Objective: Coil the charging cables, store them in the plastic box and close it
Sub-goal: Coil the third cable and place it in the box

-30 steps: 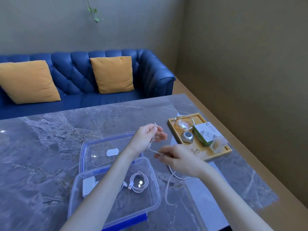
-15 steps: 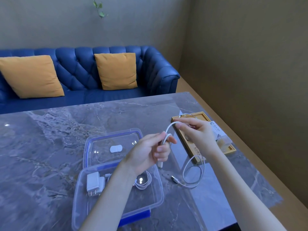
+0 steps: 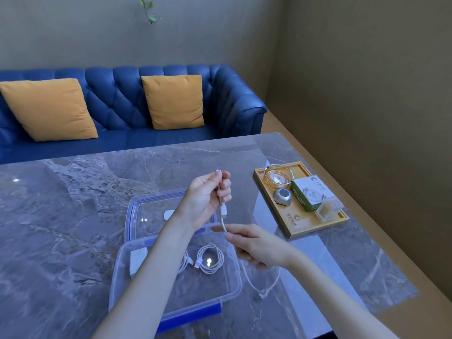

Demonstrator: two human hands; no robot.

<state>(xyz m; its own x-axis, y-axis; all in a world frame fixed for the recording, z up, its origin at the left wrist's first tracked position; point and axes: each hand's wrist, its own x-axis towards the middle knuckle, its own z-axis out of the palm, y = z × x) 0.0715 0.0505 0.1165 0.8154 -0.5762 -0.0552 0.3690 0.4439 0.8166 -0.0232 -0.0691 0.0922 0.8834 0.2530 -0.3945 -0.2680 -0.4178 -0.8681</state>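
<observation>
Gripping the upright white cable (image 3: 223, 211), the left hand (image 3: 208, 196) sits just far of the right hand (image 3: 256, 245), which pinches its lower run.

2 bare forearms, left hand (image 3: 204, 199) and right hand (image 3: 259, 245), no sleeves visible

Two hands, left (image 3: 205, 196) and right (image 3: 259, 245); two orange cushions (image 3: 49, 108) (image 3: 173, 101); one plastic box (image 3: 234, 287); one lid (image 3: 133, 211); one wooden tray (image 3: 293, 230) far right; one blue sofa (image 3: 117, 99).
</observation>
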